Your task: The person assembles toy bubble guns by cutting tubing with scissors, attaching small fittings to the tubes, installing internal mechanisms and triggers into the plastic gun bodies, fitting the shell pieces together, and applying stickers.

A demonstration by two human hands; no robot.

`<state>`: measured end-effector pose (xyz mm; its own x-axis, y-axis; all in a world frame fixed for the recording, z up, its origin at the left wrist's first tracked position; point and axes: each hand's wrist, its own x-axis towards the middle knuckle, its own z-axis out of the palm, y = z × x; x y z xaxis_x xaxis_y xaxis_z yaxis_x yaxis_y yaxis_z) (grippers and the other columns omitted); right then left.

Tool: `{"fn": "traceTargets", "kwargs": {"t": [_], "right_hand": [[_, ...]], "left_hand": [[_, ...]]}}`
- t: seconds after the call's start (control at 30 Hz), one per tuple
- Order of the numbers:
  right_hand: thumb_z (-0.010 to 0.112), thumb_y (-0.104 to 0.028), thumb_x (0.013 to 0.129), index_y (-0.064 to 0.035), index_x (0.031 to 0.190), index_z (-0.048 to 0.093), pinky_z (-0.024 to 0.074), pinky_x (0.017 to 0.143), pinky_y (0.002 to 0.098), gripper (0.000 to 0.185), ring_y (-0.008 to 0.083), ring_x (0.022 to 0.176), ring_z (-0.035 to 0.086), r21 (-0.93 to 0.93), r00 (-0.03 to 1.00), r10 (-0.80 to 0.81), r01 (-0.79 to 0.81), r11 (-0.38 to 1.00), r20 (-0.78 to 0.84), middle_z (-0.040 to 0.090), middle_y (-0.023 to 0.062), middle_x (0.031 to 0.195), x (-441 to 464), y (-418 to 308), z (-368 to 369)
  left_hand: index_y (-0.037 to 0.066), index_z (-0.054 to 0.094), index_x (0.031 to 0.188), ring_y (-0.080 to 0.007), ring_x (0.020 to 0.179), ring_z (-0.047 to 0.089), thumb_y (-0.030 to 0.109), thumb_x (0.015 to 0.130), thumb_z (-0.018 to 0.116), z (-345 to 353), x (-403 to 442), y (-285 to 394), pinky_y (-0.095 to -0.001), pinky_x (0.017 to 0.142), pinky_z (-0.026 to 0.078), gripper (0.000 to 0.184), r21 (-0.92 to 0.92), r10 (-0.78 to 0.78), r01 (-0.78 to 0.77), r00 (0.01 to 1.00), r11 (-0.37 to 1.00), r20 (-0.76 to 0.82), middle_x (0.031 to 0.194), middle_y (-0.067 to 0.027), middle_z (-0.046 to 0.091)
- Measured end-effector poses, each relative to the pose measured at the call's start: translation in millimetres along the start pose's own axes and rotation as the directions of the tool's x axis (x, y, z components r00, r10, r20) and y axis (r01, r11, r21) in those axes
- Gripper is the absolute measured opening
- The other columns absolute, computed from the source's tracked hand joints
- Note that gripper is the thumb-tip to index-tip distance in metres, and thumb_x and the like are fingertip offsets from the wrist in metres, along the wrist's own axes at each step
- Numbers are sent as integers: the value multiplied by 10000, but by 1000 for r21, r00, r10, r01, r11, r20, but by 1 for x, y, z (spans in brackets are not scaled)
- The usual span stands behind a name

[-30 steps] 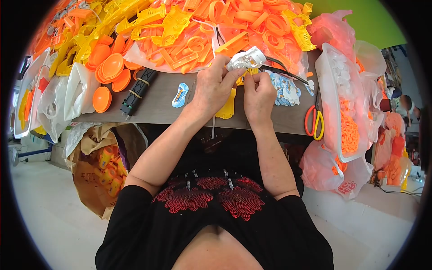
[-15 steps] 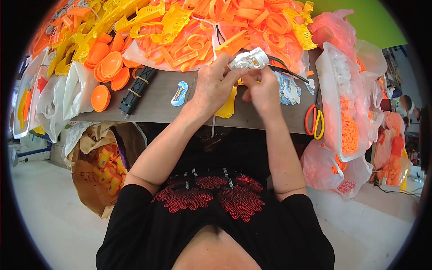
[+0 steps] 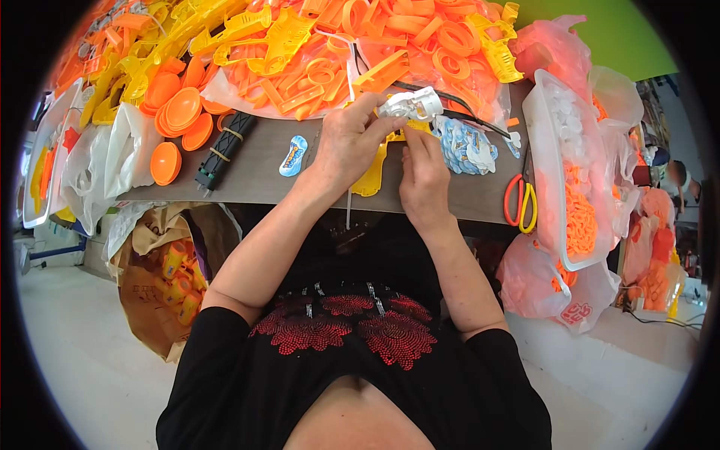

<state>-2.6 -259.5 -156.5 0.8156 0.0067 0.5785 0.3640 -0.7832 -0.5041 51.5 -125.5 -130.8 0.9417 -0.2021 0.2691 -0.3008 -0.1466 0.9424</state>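
Over the brown table (image 3: pixel 259 161), the left hand (image 3: pixel 347 146) is closed, thumb against fingers, on the left end of the white plastic housing (image 3: pixel 411 106). Just nearer the body, the right hand (image 3: pixel 427 180) has its fingers drawn together; whether they hold anything, I cannot tell. The housing's long axis points rightward, slightly away from the body, with its round collar (image 3: pixel 432 102) outermost.

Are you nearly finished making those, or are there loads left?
The yellow-and-orange pieces in the paper bag look done. In hand, the left hand holds a white part, with the right hand close below. Probably loads left: loose orange parts and yellow parts are heaped high, and blue stickers lie unused.
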Motion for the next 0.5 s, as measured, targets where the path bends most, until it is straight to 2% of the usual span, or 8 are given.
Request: {"fn": "traceTargets", "kwargs": {"t": [0.07,0.17,0.3,0.4,0.47,0.5], "right_hand": [[513,79,792,61,1098,542,508,616,314,308,270,749,609,-155,991,-131,129,979,-3,555,166,975,1,4,3],[517,64,774,48,1085,552,508,621,340,313,309,761,600,-238,983,-173,183,954,60,552,175,982,1,0,-2],[529,43,711,50,1076,541,492,635,352,365,297,818,583,-292,970,-169,215,932,175,538,169,969,2,-1,-8],[537,42,716,43,1038,550,484,598,329,322,278,794,580,-263,958,-190,243,934,213,546,169,932,9,4,-14],[519,-24,840,47,1075,538,497,595,292,246,208,708,595,52,973,-81,72,996,216,570,122,888,14,14,-25],[519,-24,840,47,1075,538,497,595,292,246,208,708,595,53,972,-91,81,995,215,570,122,888,21,12,-33]], "left_hand": [[-1,622,969,-57,577,533,129,823,665,0,0,-3,-220,521,422,200,70,16,-16,1000,997,9,635,-39,593],[3,623,968,-65,572,547,133,820,669,1,-1,-8,-224,525,437,202,79,69,-68,998,994,-6,629,-50,594],[6,622,974,-72,576,564,133,820,669,0,-2,-4,-230,534,453,205,108,45,-48,998,993,33,635,-55,600],[6,616,989,-68,585,569,143,823,670,0,0,-7,-234,532,457,222,129,88,-91,996,987,31,637,-45,602],[11,610,1012,-65,590,569,151,824,673,-3,2,-4,-232,532,456,243,71,35,-40,997,997,72,644,-40,602],[11,610,1012,-65,590,569,151,824,673,-4,4,-4,-232,532,456,243,71,41,-46,997,996,65,644,-40,602]]}}
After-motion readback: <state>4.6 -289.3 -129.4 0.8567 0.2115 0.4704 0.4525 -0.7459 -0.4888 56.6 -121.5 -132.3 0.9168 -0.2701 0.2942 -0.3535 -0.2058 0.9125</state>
